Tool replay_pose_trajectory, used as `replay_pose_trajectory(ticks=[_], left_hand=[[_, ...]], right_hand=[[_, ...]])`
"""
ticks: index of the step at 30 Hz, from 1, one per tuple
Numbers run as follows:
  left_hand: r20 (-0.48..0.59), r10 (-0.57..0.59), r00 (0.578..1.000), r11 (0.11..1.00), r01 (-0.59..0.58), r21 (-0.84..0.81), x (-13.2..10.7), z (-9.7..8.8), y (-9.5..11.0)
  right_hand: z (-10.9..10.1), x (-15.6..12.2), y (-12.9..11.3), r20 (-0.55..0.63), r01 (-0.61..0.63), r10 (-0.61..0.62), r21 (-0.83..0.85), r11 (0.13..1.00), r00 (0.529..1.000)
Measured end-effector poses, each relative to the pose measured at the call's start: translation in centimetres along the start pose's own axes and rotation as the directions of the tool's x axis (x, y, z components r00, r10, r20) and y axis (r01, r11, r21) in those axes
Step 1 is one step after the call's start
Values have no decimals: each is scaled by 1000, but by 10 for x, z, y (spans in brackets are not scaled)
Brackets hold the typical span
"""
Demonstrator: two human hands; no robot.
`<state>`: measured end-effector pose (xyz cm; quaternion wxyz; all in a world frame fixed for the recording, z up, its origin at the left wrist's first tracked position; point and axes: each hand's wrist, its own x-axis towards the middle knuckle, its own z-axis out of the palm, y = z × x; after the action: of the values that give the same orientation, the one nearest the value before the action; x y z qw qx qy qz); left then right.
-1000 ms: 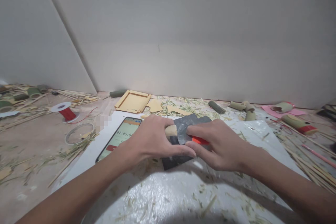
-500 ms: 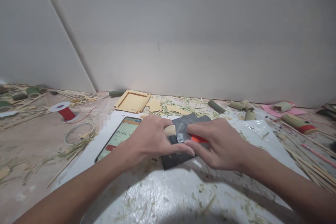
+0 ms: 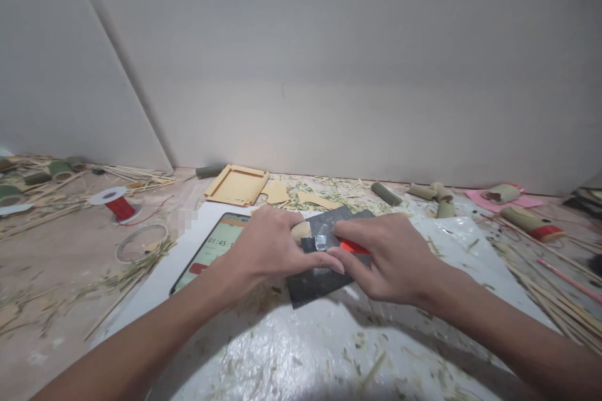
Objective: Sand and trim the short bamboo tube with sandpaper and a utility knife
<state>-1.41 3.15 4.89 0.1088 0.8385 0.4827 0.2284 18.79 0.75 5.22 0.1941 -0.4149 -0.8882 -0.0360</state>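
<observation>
Left hand (image 3: 266, 250): closed around one end of the bamboo piece; the thumb is stretched rightward across the sandpaper sheet, close to the right hand.
Right hand (image 3: 390, 257): closed, with the fingers pinched on the sandpaper sheet where it is folded over the piece.
Bamboo piece (image 3: 301, 230): held between the two hands, just above the white sheet and in the middle of the view. A pale cut end is seen beside the left knuckles, and a red band (image 3: 352, 247) is exposed under the right fingers. The rest is hidden by the hands and the paper.
Sandpaper sheet (image 3: 316, 281): dark grey, wrapped partly around the piece, with its lower corner resting on the white sheet.
White sheet (image 3: 301, 351): glossy, strewn with bamboo shavings, and spread beneath both forearms.
Phone (image 3: 207, 254): laid flat just left of the left hand; a timer screen is displayed, partly covered by the wrist.
Red thread spool (image 3: 117, 204): placed well to the left, with a clear tape ring (image 3: 141, 242) near it.
Yellow tray (image 3: 237, 185): set by the wall, behind the phone.
Green bamboo sections (image 3: 385, 193): scattered along the wall to the right.
Pink paper (image 3: 505, 200): seen at far right, with one section lying on it.
</observation>
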Motion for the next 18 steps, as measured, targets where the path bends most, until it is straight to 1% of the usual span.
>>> replay_pose_trajectory(ticks=[2,5,7,8,10,12,15,18], left_hand=[[-7,-14,1000,1000,14,-13,0,-1,2],[-21,-28,999,999,28,-30,-1,-2,5],[-7,-33,999,999,33,-42,-2,-3,6],[3,-39,999,998,39,-45,-2,-4,6],[19,-57,998,997,58,-55,-2,-5,5],[37,-72,997,995,74,-71,-1,-6,3],[62,-62,996,994,67,-90,-1,-7,2],[76,-18,997,995,25,-100,-2,-7,3]], right_hand=[[0,1,3,-7,-26,26,1,1000,1000],[0,3,12,-37,-132,132,-8,991,991],[-1,5,18,-48,-185,186,12,983,981],[-2,6,19,-46,-190,192,39,981,980],[-3,6,19,-22,-169,173,117,979,985],[-5,5,14,30,-127,124,177,976,992],[-7,4,3,98,-57,40,177,983,994],[-7,2,-4,117,-25,9,142,990,993]])
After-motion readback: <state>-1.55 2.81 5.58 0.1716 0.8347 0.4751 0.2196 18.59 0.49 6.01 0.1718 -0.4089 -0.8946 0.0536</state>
